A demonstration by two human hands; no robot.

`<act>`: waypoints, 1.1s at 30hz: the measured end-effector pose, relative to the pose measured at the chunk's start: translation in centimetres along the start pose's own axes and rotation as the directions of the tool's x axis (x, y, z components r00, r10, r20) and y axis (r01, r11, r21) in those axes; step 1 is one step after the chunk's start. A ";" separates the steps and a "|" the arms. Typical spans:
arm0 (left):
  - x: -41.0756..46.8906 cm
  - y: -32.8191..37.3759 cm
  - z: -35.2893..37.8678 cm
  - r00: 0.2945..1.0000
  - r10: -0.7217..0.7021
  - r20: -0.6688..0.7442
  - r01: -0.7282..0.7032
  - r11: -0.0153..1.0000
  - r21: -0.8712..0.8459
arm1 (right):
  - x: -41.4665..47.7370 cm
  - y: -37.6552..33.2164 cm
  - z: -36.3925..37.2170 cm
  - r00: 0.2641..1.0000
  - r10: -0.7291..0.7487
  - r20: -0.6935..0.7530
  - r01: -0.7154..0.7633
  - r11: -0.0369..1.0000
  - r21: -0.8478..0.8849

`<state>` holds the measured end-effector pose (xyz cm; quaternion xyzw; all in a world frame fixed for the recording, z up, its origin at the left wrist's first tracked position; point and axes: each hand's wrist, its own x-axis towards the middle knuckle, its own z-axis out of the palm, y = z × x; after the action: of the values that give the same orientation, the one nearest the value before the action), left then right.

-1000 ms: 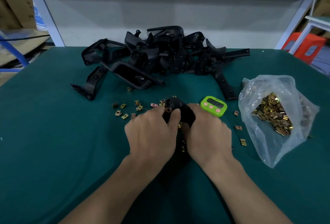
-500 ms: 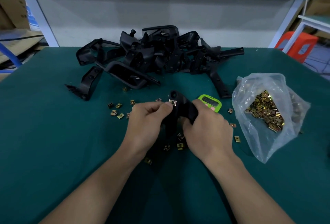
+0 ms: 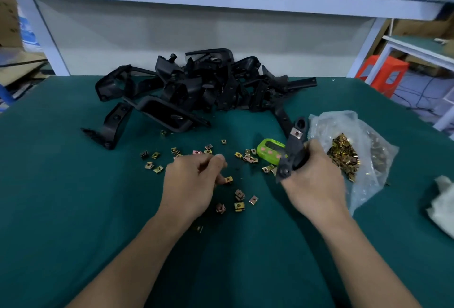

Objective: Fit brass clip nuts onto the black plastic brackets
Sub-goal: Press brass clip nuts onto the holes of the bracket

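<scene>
My right hand (image 3: 314, 180) grips a black plastic bracket (image 3: 293, 146) and holds it upright above the table, just left of the bag. A brass clip nut (image 3: 296, 133) sits on the bracket's upper end. My left hand (image 3: 191, 184) hovers low over the loose brass clip nuts (image 3: 239, 205) scattered on the green table (image 3: 61, 184). Its fingers are loosely curled, with a fingertip next to one nut (image 3: 228, 180). I see nothing held in it. A pile of black brackets (image 3: 196, 86) lies at the back of the table.
A clear plastic bag (image 3: 368, 130) full of clip nuts (image 3: 344, 157) lies at the right, behind my right hand. A green timer (image 3: 269, 148) sits beside the held bracket. A crumpled white thing (image 3: 442, 202) lies at the right edge. A shelf frame stands behind the table.
My left hand let go of the bracket and dropped to the loose nuts. My right hand carried the bracket, with the nut on it, up and to the right.
</scene>
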<state>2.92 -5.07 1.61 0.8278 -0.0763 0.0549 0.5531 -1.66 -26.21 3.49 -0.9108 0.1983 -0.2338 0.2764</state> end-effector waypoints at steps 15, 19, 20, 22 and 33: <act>-0.2 -0.2 -1.8 0.999 0.047 -0.018 -0.045 0.993 0.110 | -0.6 -0.7 -1.6 0.924 0.065 0.376 0.134 0.867 -0.481; -0.2 -0.5 -1.7 0.999 0.031 0.035 -0.037 0.978 0.205 | -0.5 -3.0 -0.2 0.894 0.004 0.449 0.153 0.938 -0.311; -0.2 -0.5 -1.6 0.998 0.031 0.056 -0.043 0.972 0.230 | -0.2 -3.4 0.2 0.885 -0.017 0.466 0.107 0.980 -0.168; -0.4 -0.6 -1.4 0.995 0.062 0.083 -0.080 0.969 0.235 | 0.1 -4.7 1.2 0.858 -0.030 0.513 -0.089 0.975 0.205; -0.2 -0.1 -1.5 0.990 0.138 0.041 -0.138 0.990 -0.015 | 0.2 -5.9 4.3 0.773 -0.068 0.631 -0.478 0.593 0.649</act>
<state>2.71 -3.63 2.04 0.8182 -0.1450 0.0753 0.5512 2.17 -19.96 3.90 -0.6898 0.0891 0.0384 0.7174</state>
